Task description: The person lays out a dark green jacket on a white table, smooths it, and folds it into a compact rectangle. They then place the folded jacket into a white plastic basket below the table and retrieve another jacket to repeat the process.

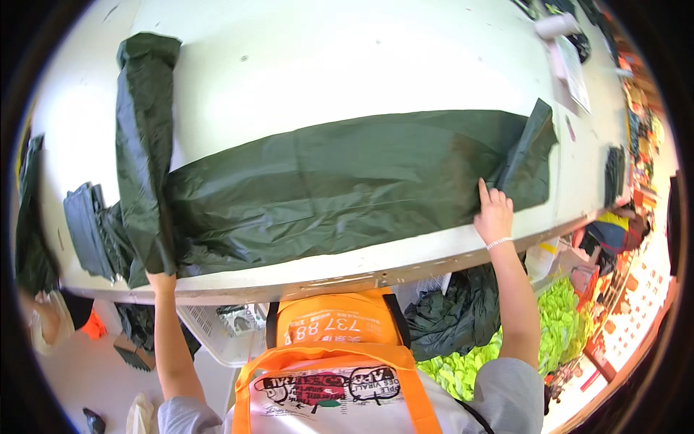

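A dark green, shiny rain garment (pixel 325 184) lies spread lengthwise along the near side of the white table (pixel 303 79). At its left end, a long narrow part (pixel 144 123) runs across it and away from me. My left hand (pixel 160 282) is at the near end of that part, its fingers hidden beneath the fabric. Near the garment's right end, my right hand (pixel 495 215) rests on the near edge with its index finger stretched out and the other fingers partly bent. A narrow folded strip (pixel 524 145) of the same fabric stands out just beyond it.
Folded dark fabric (pixel 88 230) lies at the table's left end. A white roll (pixel 557 26) and papers (pixel 572 76) are at the far right. Below the edge are a white basket (pixel 217 336), crumpled dark fabric (pixel 463 311) and light green material (pixel 557 318). Another person's arm (pixel 49 318) shows far left.
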Action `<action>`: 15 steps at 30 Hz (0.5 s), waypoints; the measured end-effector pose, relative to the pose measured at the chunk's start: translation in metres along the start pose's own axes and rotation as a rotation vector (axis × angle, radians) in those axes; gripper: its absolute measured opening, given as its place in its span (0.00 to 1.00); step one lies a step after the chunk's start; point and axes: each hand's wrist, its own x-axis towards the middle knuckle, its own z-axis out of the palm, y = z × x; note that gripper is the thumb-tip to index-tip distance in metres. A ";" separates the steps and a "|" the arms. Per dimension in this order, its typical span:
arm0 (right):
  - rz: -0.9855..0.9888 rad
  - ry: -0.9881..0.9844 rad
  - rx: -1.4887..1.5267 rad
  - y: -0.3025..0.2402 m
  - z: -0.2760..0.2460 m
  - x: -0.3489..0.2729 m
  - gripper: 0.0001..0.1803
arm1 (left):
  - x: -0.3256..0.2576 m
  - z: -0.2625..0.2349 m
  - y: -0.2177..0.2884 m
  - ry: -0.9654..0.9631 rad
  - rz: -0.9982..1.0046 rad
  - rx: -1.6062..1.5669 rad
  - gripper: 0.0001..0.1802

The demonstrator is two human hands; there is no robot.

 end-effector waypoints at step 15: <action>0.527 0.216 0.200 0.150 0.112 -0.005 0.33 | -0.038 0.008 -0.035 -0.526 -0.050 0.595 0.22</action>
